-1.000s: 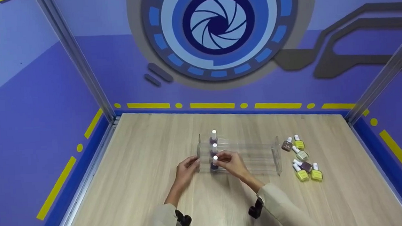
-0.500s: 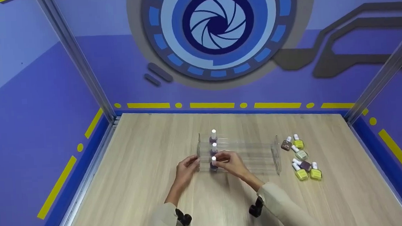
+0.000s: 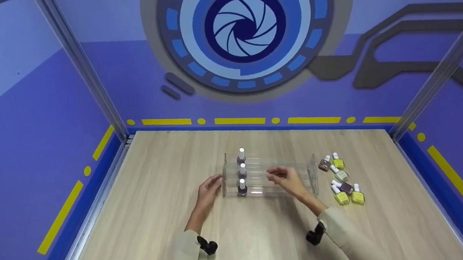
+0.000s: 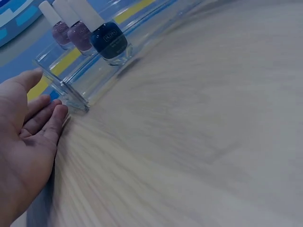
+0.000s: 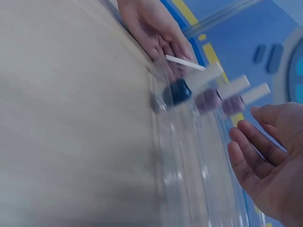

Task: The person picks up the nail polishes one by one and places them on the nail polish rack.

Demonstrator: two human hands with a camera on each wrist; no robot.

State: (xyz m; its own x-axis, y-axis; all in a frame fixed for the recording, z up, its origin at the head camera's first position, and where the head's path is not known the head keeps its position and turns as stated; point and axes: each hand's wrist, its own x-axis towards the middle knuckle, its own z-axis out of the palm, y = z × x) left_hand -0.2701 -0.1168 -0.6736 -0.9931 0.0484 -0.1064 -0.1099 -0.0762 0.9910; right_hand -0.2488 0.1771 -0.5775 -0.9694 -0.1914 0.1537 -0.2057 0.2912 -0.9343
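At the left end of the clear rack [image 3: 257, 192], the left hand [image 3: 209, 191] is placed with its fingers loosely extended and holds nothing. Its fingertips are close beside the end panel [image 4: 66, 90]; whether they touch it, I cannot tell. Over the middle of the rack is the right hand [image 3: 289, 180], its fingers relaxed and a little bent, thumb apart from them in the right wrist view, and it also has hold of nothing.

Between the two hands, near the left end panel, three nail polish bottles stand on the rack with white caps upward, one behind another on rising steps. The front bottle [image 3: 242, 188] is dark blue, while the middle bottle [image 3: 242, 172] and the rear bottle [image 3: 241, 158] are purple.

Beyond the right end of the rack, six more bottles lie in a loose group on the wood-patterned tabletop [image 3: 262, 232]. Farther back are a brown bottle [image 3: 324, 164] and a yellow bottle [image 3: 338, 163], then a pale green bottle [image 3: 342, 175]. Nearer to the person are a dark purple bottle [image 3: 345, 187] and two other yellow ones [image 3: 357, 197].

Around the tabletop rise blue and purple walls [image 3: 128, 80] with yellow dashes.
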